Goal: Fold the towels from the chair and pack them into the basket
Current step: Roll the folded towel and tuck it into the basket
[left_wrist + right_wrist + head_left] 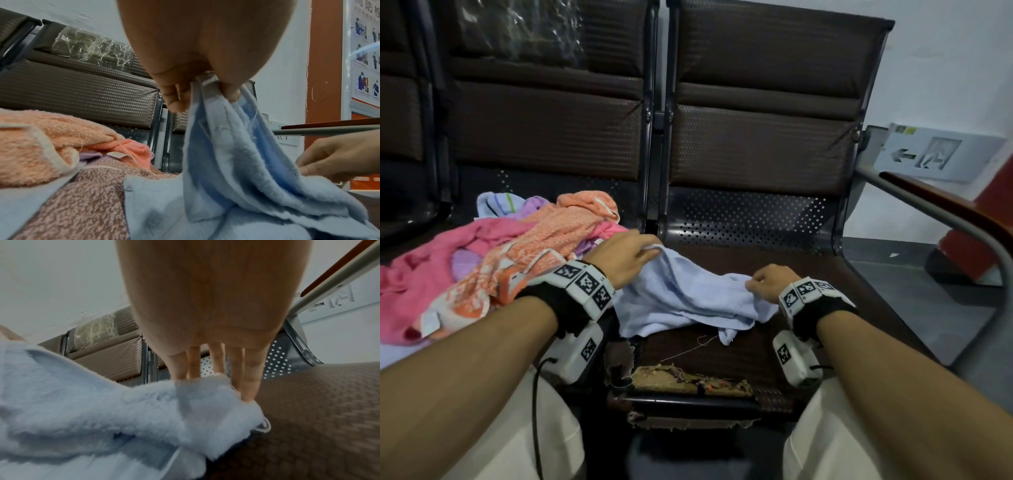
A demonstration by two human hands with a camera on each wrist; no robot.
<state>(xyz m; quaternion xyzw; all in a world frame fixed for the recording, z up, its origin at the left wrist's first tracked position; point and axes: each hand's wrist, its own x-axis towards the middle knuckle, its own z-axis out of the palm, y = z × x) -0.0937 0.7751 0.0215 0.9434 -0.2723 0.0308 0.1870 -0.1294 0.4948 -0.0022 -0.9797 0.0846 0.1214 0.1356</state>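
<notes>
A light blue towel (688, 298) lies crumpled on the brown seat (825, 274) of the right chair. My left hand (650, 249) pinches its far left corner and lifts it a little; the left wrist view shows the thumb and fingers of this hand (203, 94) clamped on the hem of the towel (236, 154). My right hand (751, 282) grips the towel's right edge low over the seat. In the right wrist view its fingers (248, 382) reach down into the cloth (92, 402). No basket is in view.
A heap of towels (517, 246), pink, orange, purple and striped white, covers the left chair seat beside my left wrist. A metal armrest with a wooden top (945, 212) runs along the right. The seat's front edge (688, 377) is torn and frayed.
</notes>
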